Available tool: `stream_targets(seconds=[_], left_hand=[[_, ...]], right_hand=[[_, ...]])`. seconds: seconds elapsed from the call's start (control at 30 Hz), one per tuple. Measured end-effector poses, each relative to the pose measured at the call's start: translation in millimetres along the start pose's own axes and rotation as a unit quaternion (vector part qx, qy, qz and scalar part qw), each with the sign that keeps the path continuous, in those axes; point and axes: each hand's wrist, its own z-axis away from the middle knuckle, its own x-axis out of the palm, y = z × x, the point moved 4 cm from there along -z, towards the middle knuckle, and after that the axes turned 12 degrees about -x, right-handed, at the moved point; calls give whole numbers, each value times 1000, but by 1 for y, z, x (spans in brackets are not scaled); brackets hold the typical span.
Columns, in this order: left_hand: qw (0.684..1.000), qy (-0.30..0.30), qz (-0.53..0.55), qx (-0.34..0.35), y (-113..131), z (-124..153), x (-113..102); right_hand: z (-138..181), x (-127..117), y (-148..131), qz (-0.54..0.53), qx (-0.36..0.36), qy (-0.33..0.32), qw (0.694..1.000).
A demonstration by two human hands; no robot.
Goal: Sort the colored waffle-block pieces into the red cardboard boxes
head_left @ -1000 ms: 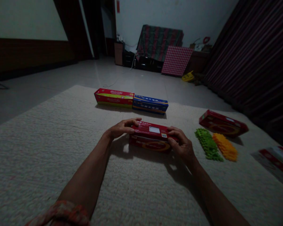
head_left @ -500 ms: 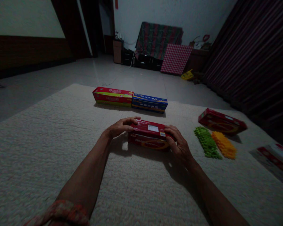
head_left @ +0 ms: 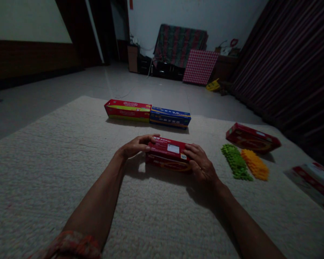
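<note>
Red carton [head_left: 167,151] at frame centre, gripped at both ends.
The left hand [head_left: 135,146] pinches its left end between thumb and fingers; the right hand [head_left: 202,164] clasps its right end. The pale mat [head_left: 56,172] spreads broadly at lower left; its far edge runs behind the abutting red-yellow box [head_left: 128,110] and blue box [head_left: 170,118], upper centre. Carton and box contents are hidden.
</note>
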Motion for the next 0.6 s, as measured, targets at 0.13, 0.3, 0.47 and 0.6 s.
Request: stream_targets(seconds=[0.13, 0.3, 0.47, 0.6], left_hand=[[1000, -5, -8, -6, 0, 1, 1], [1000, 4, -10, -16, 3, 2, 4], [1000, 20, -18, -11, 6, 2, 7], [998, 55, -37, -14, 7, 1, 8]], right_hand=[[2, -2, -1, 17, -28, -6, 999], [3, -5, -1, 44, -40, -54, 997], [-10, -7, -13, 75, -22, -78, 994], [-20, -1, -29, 98, -21, -105, 989]])
